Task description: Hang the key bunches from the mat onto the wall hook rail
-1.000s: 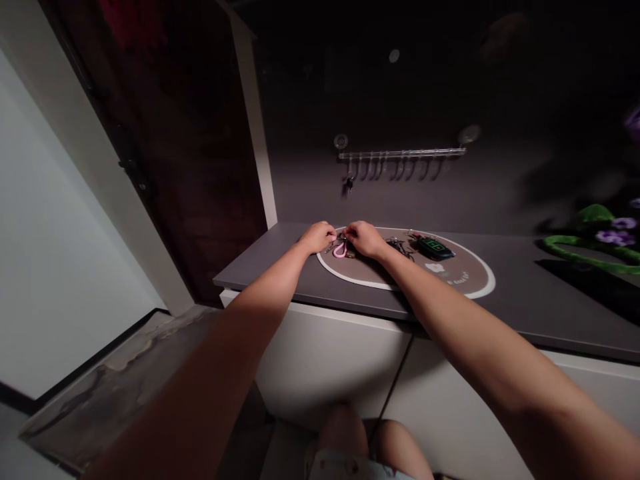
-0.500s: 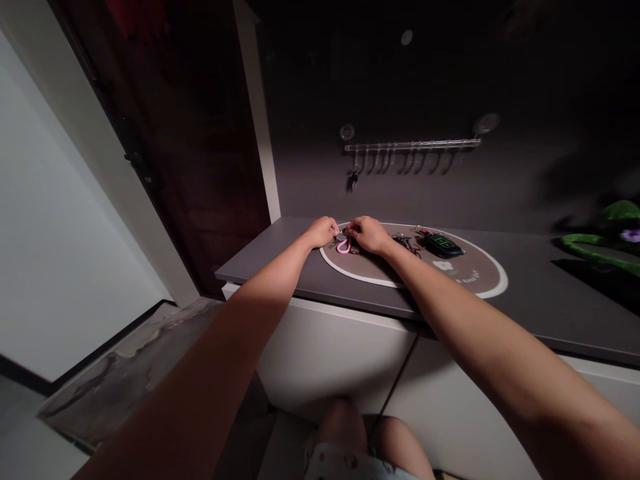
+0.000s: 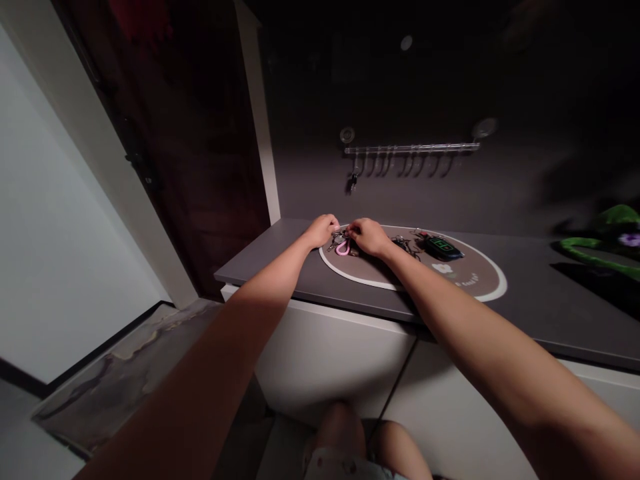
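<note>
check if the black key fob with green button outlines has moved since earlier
No, the key fob hasn't visibly shifted; it sits behind the white flower print on the oval brown mat, as before.

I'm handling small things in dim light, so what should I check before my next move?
1. Left hand at the left side of the pink loop's bunch: ok.
2. Right hand at the bunch's other side: ok.
3. Pink loop lying on the oval mat, in sight: ok.
4. Fingers of both hands gripping firmly: cannot tell, too small and dark.
5. Black fob with green markings apart from the right hand: ok.
6. Small keys hanging at the left end of the clear rail: ok.
</note>
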